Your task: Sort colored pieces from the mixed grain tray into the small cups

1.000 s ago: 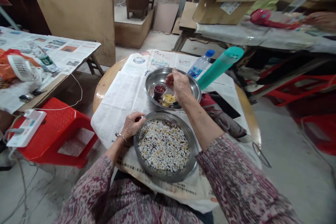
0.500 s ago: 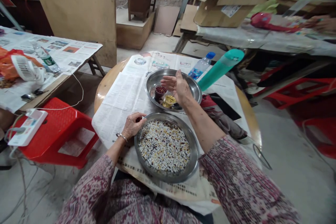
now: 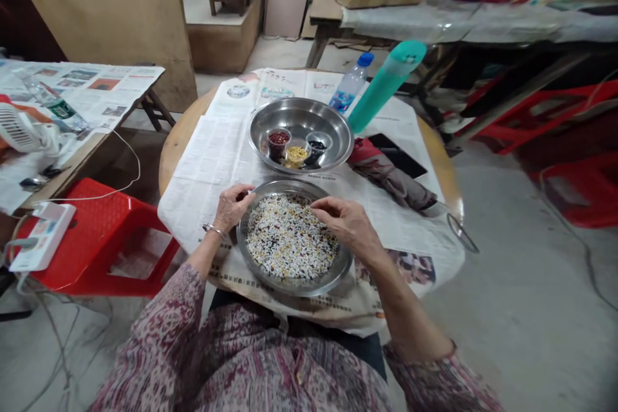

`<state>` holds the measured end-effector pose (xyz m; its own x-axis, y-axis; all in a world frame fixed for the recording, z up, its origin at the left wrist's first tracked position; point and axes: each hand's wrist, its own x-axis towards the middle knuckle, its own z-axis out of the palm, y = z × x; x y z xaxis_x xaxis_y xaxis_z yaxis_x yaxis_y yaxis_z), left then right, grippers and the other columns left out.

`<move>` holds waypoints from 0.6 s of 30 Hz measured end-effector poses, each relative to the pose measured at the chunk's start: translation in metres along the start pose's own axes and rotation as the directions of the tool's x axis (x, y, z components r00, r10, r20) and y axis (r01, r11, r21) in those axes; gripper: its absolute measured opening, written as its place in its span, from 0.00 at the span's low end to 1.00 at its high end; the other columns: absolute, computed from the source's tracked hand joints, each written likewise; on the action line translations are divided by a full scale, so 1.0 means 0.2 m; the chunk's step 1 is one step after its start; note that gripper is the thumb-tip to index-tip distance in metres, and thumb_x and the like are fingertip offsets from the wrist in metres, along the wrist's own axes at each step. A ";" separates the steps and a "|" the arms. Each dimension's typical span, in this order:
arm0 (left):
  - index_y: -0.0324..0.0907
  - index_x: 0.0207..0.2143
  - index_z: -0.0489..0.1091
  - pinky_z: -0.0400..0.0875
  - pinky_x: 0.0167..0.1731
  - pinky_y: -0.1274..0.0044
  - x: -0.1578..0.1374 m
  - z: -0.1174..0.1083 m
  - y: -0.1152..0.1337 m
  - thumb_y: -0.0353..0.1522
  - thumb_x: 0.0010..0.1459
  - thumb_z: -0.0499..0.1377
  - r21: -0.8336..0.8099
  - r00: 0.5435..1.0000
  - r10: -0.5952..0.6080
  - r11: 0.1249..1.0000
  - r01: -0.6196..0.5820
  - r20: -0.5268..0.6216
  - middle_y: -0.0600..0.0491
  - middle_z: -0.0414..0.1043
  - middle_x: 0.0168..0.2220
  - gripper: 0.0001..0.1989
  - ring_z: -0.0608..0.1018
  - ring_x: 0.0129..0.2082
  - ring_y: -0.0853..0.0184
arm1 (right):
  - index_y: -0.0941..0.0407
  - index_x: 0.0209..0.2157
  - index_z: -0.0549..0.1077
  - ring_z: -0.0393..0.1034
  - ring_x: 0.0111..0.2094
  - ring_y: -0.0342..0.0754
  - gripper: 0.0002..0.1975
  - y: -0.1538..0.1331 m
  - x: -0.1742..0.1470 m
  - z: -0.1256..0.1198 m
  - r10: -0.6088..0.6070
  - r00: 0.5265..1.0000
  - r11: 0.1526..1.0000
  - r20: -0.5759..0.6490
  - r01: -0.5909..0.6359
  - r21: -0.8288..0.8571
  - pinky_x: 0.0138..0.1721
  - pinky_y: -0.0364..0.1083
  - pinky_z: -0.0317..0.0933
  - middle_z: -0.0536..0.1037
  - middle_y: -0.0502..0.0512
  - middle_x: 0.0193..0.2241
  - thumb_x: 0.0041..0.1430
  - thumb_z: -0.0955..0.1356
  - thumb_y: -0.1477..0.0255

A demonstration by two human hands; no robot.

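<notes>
A shallow steel basin in front of me holds white rice-like grains mixed with black, yellow and red beans. My left hand has its fingers curled on the basin's left rim. Over the right part of the mix is my right hand, thumb and fingertips pinched together low over the grains; whatever is between them is too small to make out. Behind stands a second steel basin with three clear cups: a cup of red beans, a cup of yellow beans and a cup of black beans.
Newspaper covers the round table. Beyond the basins stand a water bottle and a teal bottle. A folded umbrella and a dark flat device lie at right. A red stool bears a power strip.
My right hand has come back from above the far basin to the grains in the near one, its fingers closing into a pinch. My left hand stays at the rim. The view has tilted down.
</notes>
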<state>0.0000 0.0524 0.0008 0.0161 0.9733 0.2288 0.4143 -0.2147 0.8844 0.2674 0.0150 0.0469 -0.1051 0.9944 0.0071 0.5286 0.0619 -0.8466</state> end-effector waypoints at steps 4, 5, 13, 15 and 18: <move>0.39 0.37 0.79 0.64 0.27 0.79 0.00 0.00 -0.01 0.34 0.54 0.61 -0.005 1.000 -0.015 1.000 0.015 0.001 0.56 0.73 0.25 0.10 0.68 0.25 0.72 | 0.55 0.34 0.80 0.75 0.34 0.48 0.09 0.06 -0.02 0.07 -0.132 0.991 0.972 0.002 0.129 -0.194 0.39 0.47 0.66 0.82 0.55 0.33 0.57 0.66 0.71; 0.39 0.37 0.79 0.64 0.27 0.79 0.00 0.00 -0.01 0.34 0.54 0.61 -0.007 1.000 -0.019 1.000 0.019 0.002 0.55 0.73 0.25 0.11 0.68 0.25 0.72 | 0.55 0.35 0.80 0.75 0.36 0.49 0.09 0.06 -0.01 0.09 -0.166 0.986 0.956 0.009 0.164 -0.244 0.42 0.48 0.67 0.82 0.56 0.35 0.58 0.66 0.72; 0.39 0.36 0.79 0.64 0.27 0.79 0.00 0.01 -0.01 0.35 0.54 0.62 -0.036 1.000 -0.016 0.999 0.016 0.002 0.55 0.73 0.25 0.11 0.69 0.25 0.72 | 0.56 0.41 0.79 0.74 0.45 0.52 0.12 0.06 0.00 0.17 -0.197 0.975 0.825 0.099 0.220 -0.520 0.51 0.50 0.65 0.81 0.60 0.41 0.60 0.65 0.76; 0.39 0.36 0.79 0.64 0.26 0.79 0.00 0.01 -0.01 0.34 0.54 0.62 -0.039 1.000 -0.014 0.999 0.014 -0.002 0.55 0.72 0.24 0.11 0.69 0.24 0.72 | 0.55 0.41 0.79 0.74 0.45 0.52 0.12 0.06 0.00 0.17 -0.195 0.975 0.820 0.105 0.221 -0.527 0.51 0.49 0.65 0.81 0.59 0.41 0.60 0.65 0.76; 0.39 0.36 0.79 0.64 0.26 0.79 0.00 0.01 -0.01 0.35 0.54 0.62 -0.031 1.000 -0.007 1.000 0.006 -0.003 0.56 0.71 0.23 0.10 0.68 0.24 0.72 | 0.54 0.39 0.79 0.74 0.45 0.51 0.11 0.06 0.00 0.17 -0.195 0.977 0.831 0.090 0.213 -0.513 0.49 0.48 0.65 0.81 0.57 0.40 0.60 0.64 0.76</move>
<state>0.0015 0.0539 -0.0017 0.0103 0.9745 0.2243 0.3864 -0.2108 0.8979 0.2450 0.0123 0.0176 -0.2816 0.9514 0.1245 0.8494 0.3075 -0.4289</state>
